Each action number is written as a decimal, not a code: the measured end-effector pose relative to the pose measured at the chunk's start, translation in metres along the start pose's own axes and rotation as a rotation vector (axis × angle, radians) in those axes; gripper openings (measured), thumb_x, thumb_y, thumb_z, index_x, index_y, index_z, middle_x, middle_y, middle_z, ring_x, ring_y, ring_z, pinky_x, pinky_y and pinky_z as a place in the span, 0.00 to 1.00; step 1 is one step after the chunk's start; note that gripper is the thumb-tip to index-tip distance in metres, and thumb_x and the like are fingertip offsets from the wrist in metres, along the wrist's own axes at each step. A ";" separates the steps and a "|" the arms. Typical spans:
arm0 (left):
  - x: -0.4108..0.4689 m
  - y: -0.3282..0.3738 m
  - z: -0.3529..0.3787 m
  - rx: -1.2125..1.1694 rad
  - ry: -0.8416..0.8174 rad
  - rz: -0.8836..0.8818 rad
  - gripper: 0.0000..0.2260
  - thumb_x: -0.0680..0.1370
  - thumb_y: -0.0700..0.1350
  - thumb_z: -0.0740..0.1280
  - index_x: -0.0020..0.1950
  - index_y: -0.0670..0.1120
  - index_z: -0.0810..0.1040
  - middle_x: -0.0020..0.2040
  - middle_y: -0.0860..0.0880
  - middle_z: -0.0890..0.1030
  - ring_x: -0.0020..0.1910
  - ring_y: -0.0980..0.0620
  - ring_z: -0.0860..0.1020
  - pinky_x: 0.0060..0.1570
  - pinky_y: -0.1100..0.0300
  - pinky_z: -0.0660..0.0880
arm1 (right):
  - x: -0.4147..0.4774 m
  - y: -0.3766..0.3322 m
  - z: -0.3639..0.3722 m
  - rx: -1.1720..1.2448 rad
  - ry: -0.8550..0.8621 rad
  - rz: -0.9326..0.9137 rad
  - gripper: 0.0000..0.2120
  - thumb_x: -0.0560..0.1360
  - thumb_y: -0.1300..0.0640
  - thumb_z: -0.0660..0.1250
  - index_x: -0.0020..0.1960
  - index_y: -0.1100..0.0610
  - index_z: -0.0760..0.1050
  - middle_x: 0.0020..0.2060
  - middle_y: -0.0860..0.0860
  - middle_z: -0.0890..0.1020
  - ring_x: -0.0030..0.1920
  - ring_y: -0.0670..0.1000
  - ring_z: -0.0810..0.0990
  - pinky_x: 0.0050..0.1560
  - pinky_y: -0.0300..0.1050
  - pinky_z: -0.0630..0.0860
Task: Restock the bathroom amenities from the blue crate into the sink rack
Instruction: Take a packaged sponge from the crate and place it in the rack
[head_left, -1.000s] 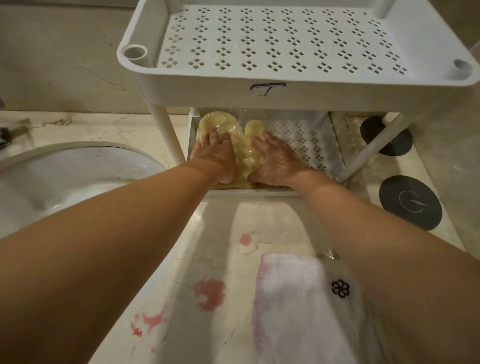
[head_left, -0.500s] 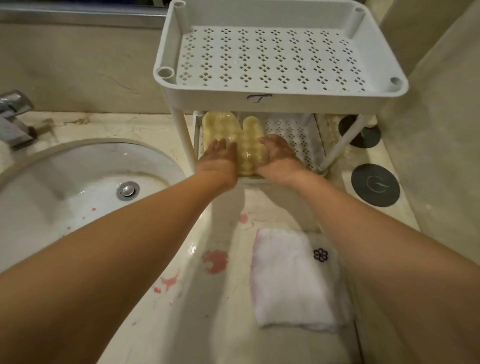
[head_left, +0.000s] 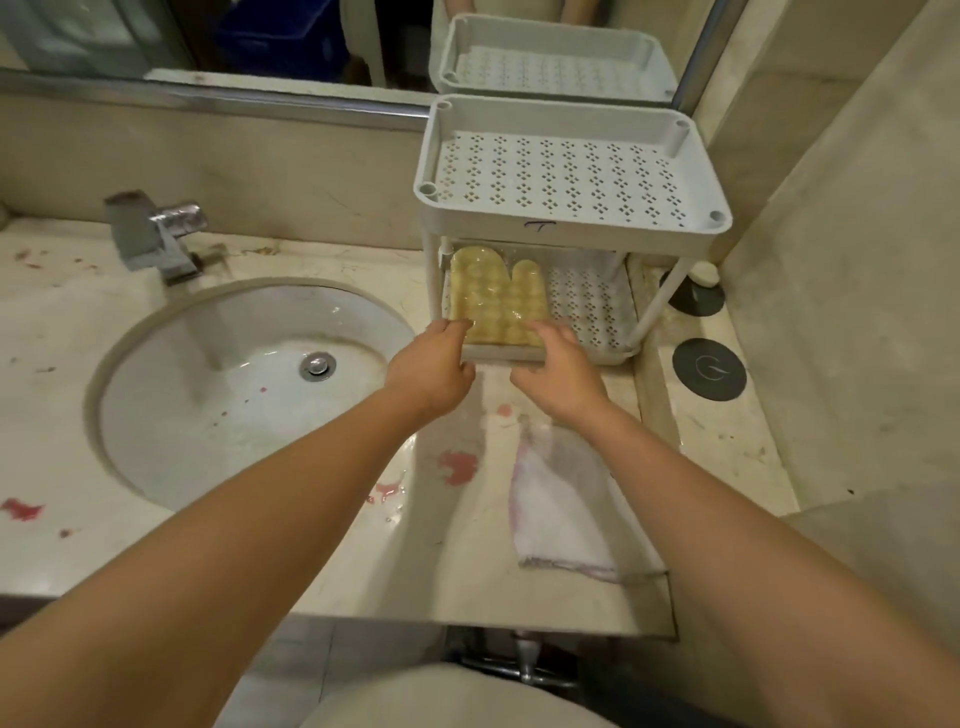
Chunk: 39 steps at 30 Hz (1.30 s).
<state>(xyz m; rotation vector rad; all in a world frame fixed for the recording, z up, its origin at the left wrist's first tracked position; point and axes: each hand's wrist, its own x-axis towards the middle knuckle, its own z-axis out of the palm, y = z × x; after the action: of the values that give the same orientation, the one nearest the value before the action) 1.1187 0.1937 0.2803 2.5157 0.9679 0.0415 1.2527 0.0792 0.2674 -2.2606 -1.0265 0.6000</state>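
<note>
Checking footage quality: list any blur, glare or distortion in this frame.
Head view: wide-angle bends the rack and counter edges; the faucet and towel are motion-smeared; wet glare by the red stains; dim, warm light; the mitt stays fairly sharp.

Two bare forearms are seen entering from the lower edge of the view, each ending in a bare hand. No sleeve is seen on either arm as far as the frame shows; both are uncovered from the frame edge to the wrist. The left hand (head_left: 431, 366) is seen from the back, with the knuckles and short fingers shown and the thumb on the inner side. The right hand (head_left: 558, 371) is likewise seen from the back. No ring, watch, bracelet or glove is seen on either hand or wrist. Below the wrists, at the bottom middle of the view, a rounded patch of pale beige cloth is shown, blurred; what garment it is cannot be told.
</note>
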 end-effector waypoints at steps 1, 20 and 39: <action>-0.007 -0.002 -0.003 -0.010 0.007 -0.004 0.25 0.80 0.46 0.61 0.77 0.49 0.61 0.74 0.47 0.66 0.68 0.45 0.70 0.58 0.49 0.73 | -0.005 -0.004 0.002 -0.001 -0.004 -0.006 0.34 0.72 0.53 0.68 0.76 0.47 0.61 0.74 0.50 0.63 0.70 0.53 0.68 0.64 0.50 0.73; -0.133 -0.113 -0.046 -0.114 0.210 -0.309 0.25 0.79 0.49 0.63 0.75 0.52 0.62 0.72 0.51 0.68 0.65 0.49 0.72 0.55 0.56 0.70 | -0.042 -0.121 0.092 -0.087 -0.252 -0.308 0.34 0.72 0.52 0.67 0.76 0.47 0.60 0.73 0.45 0.63 0.71 0.49 0.65 0.63 0.48 0.71; -0.379 -0.248 -0.089 -0.234 0.414 -0.758 0.26 0.78 0.50 0.66 0.75 0.53 0.63 0.72 0.51 0.69 0.66 0.50 0.72 0.60 0.53 0.73 | -0.176 -0.283 0.250 -0.140 -0.585 -0.703 0.36 0.70 0.52 0.67 0.76 0.47 0.61 0.74 0.45 0.64 0.70 0.48 0.67 0.62 0.44 0.70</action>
<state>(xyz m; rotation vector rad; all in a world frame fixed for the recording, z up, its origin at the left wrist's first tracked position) 0.6606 0.1475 0.3064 1.8206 1.8952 0.4224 0.8486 0.1728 0.2998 -1.6593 -2.0698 0.8980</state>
